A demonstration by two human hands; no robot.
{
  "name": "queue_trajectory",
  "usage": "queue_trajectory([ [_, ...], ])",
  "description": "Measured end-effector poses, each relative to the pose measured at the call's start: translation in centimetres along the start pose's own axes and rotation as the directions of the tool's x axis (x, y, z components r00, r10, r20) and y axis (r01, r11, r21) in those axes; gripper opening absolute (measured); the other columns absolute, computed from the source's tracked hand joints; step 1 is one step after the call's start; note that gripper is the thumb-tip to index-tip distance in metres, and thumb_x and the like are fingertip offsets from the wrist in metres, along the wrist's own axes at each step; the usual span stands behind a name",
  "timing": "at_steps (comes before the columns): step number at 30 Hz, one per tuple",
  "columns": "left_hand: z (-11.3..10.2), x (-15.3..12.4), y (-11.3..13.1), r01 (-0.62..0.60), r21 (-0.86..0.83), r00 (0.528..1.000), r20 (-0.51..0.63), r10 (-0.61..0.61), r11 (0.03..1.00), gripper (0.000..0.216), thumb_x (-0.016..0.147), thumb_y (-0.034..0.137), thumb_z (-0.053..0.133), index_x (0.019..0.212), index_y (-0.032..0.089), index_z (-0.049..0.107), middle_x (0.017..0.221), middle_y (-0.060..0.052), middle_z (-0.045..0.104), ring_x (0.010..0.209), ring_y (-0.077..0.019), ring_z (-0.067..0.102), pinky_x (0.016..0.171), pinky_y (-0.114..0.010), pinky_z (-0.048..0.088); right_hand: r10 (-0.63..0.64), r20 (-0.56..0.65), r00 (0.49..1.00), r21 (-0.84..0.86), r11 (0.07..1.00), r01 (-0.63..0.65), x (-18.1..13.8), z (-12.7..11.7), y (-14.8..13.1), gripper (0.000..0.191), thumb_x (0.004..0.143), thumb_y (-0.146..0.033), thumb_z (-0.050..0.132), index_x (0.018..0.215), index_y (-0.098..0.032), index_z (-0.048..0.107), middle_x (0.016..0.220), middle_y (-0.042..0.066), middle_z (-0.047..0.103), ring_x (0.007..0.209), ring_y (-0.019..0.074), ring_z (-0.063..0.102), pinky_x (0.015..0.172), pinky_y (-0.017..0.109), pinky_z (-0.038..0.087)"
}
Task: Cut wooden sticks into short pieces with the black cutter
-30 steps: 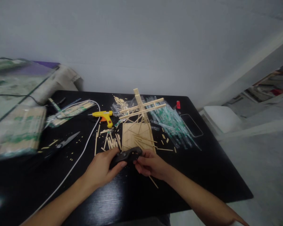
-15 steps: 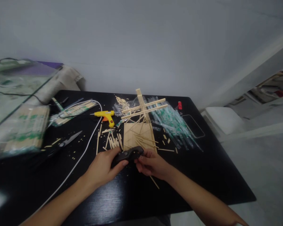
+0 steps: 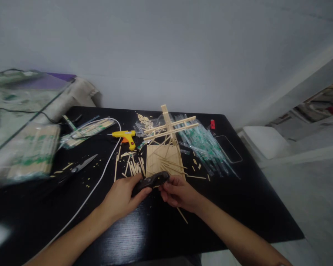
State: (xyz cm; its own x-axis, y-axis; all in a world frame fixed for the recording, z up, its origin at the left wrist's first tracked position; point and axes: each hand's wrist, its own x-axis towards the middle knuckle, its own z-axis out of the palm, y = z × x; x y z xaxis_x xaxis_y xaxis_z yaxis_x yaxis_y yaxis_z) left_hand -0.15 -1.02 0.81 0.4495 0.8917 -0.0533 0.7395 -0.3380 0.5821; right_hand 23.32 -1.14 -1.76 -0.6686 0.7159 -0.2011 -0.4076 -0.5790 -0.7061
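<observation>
My left hand (image 3: 124, 195) is closed around a black hand cutter (image 3: 151, 181), whose rounded end points right toward my other hand. My right hand (image 3: 180, 192) pinches a thin wooden stick (image 3: 182, 215) at the cutter's end; the stick's lower part slants out below the palm. Fingers hide where stick and cutter meet. Just beyond both hands lies a flat panel of sticks (image 3: 152, 159) laid side by side, with loose sticks (image 3: 172, 166) on top. Behind it stands a windmill-like frame of crossed sticks (image 3: 169, 127).
A yellow glue gun (image 3: 127, 138) lies left of the frame, near a white cable (image 3: 100, 179). Scissors (image 3: 80, 165) and packaged sticks (image 3: 34, 151) are farther left. Clear-and-green wrappers (image 3: 202, 144), a phone-shaped dark slab (image 3: 229, 149) and a red object (image 3: 212, 124) lie right.
The gap in the black cutter has narrowed between my hands. Both hands stay in nearly the same place, and the view has shifted slightly.
</observation>
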Motion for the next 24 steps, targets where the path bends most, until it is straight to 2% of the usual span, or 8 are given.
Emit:
queue_trajectory([
  [10,-0.02,-0.03,0.07,-0.005,0.011,1.0,-0.012,0.005,1.0,0.041,0.099,0.055,0.041,0.081,0.021,0.055,0.068,-0.003,0.066,0.06,-0.0224,0.066,0.058,-0.03,0.039,0.011,-0.04,0.999,-0.026,1.0,-0.012,-0.08,0.02,0.03,0.036,0.085,-0.047,0.08,0.087,-0.014,0.067,0.066,-0.001,0.069,0.037,0.0028,0.044,0.033,0.016,0.024],
  [17,0.28,0.04,-0.2,-0.026,0.039,0.999,-0.041,0.028,0.999,0.039,0.098,0.054,0.044,0.081,0.021,0.055,0.064,-0.001,0.064,0.057,-0.0211,0.064,0.055,-0.029,0.037,-0.003,-0.023,1.0,-0.027,1.0,0.002,-0.07,0.1,-0.09,0.037,0.084,-0.048,0.081,0.088,-0.013,0.067,0.067,-0.001,0.069,0.037,0.0029,0.044,0.032,0.016,0.023],
  [24,0.58,0.05,-0.67,-0.104,0.002,0.989,-0.104,0.104,0.995,0.033,0.098,0.05,0.048,0.092,0.02,0.06,0.077,-0.004,0.071,0.068,-0.0229,0.07,0.061,-0.031,0.047,0.015,-0.007,1.0,-0.003,1.0,-0.015,-0.06,0.06,-0.21,0.037,0.083,-0.047,0.082,0.088,-0.013,0.068,0.067,0.0,0.07,0.038,0.0032,0.047,0.033,0.016,0.025],
])
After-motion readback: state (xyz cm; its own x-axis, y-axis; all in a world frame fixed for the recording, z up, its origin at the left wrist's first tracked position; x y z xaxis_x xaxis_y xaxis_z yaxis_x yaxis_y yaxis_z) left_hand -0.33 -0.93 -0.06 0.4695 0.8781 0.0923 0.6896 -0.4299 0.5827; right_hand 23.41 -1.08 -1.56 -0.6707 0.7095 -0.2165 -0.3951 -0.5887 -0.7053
